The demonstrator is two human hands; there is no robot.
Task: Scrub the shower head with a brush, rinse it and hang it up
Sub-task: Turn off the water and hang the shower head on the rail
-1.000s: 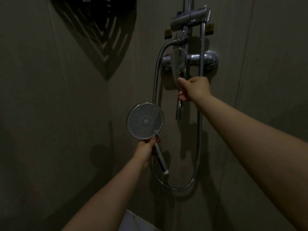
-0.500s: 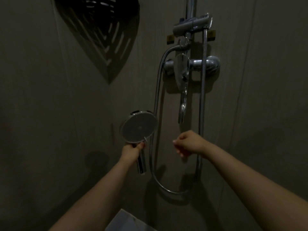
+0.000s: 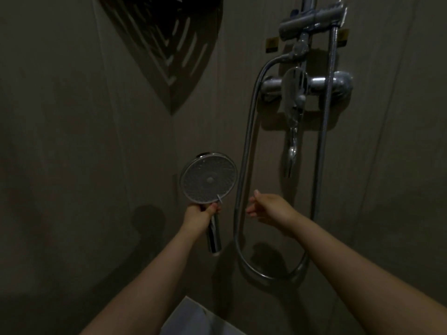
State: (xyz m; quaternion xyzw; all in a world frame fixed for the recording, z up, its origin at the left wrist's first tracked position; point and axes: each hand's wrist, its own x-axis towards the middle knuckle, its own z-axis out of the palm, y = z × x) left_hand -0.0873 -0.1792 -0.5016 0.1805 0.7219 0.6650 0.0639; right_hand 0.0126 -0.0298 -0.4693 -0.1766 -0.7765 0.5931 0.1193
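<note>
Two bare hands are raised before the tiled shower wall. Her left hand (image 3: pixel 198 217) has its grip wrapped around the chrome handle of the shower head (image 3: pixel 208 178), whose round face points back at us. Beside it, the right hand (image 3: pixel 268 207) hangs loosely spread, holding nothing, near the looping metal hose (image 3: pixel 244 151) below the mixer tap (image 3: pixel 295 86).

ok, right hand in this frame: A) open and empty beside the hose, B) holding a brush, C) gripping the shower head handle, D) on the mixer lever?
A: the right hand is open with nothing in it, close to the hose and well below the mixer lever; the left hand alone grips the shower head by its handle.
</note>
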